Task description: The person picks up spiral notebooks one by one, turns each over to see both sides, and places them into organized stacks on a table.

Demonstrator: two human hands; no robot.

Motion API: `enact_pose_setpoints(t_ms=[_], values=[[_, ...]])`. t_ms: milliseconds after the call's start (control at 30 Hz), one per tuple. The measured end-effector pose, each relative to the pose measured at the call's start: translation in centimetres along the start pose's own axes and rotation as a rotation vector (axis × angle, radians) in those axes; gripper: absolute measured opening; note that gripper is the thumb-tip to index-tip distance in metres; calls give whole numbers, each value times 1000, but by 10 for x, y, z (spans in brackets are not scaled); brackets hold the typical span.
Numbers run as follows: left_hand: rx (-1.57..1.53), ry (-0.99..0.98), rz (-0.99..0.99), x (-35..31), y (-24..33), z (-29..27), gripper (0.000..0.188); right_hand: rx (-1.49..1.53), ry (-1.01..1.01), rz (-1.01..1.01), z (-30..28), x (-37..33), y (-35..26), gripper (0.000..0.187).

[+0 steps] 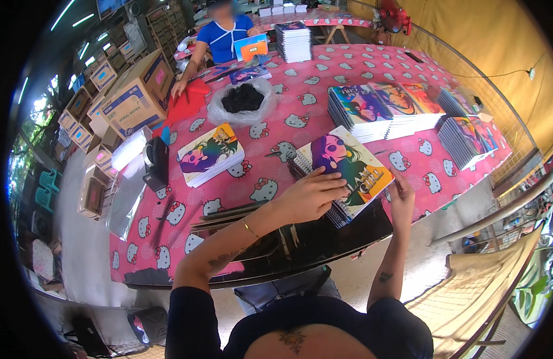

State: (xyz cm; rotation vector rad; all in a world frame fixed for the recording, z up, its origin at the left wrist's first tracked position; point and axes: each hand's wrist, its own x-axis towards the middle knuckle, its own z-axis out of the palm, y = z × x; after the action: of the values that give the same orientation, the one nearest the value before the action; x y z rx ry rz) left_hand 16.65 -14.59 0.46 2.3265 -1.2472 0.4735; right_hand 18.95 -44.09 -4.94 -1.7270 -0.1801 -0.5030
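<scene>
In front of me, a spiral notebook (372, 173) with a purple, green and yellow illustrated cover lies tilted on the table, its coil side to the left. Other coil-bound edges show beneath it, so it seems to rest on more notebooks. My left hand (319, 192) lies across the cover's lower left, fingers stretched out. At the lower right edge, my right hand (402, 196) grips the same notebook, its fingertips partly hidden. To the left sits a small stack of like notebooks (207, 157). Loose dark wire coils (163, 220) lie near the table's front left.
Notebook stacks (387, 113) stand at the right, another stack (293, 43) farther back. A plastic bag of black pieces (243, 99) sits mid-table. A black box-shaped device (156, 163) and large carton (136, 93) are left. Across the table, a person in blue (224, 39) handles a notebook.
</scene>
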Motion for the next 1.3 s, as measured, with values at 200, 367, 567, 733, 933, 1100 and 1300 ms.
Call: enact_pose_setpoints(t_ms=[200,367,567,733,933,1100,1300], values=[[126,126,36,2,8,-32,53,66,96,32,-23,-1,19,38],[559,54,-658,-134,-95,-134,41,-144,494,-223,-26,-14,-42,32],[471,174,-646,-199,-119,-122,24,-45,365,-546,53,-41,-90,18],[389,216,-691,-190,-118,-131,19,209,-309,-483,133,-65,-137,18],[633,262,-819,-192,-110,-129,13,224,-541,-394,162,-79,-126,22],[816,530,-485,-116,-33,-172,10,124,-332,-429,177,-68,-129,43],[594,349,-254,-90,54,-166,12,606,-632,61,190,-76,-79,38]])
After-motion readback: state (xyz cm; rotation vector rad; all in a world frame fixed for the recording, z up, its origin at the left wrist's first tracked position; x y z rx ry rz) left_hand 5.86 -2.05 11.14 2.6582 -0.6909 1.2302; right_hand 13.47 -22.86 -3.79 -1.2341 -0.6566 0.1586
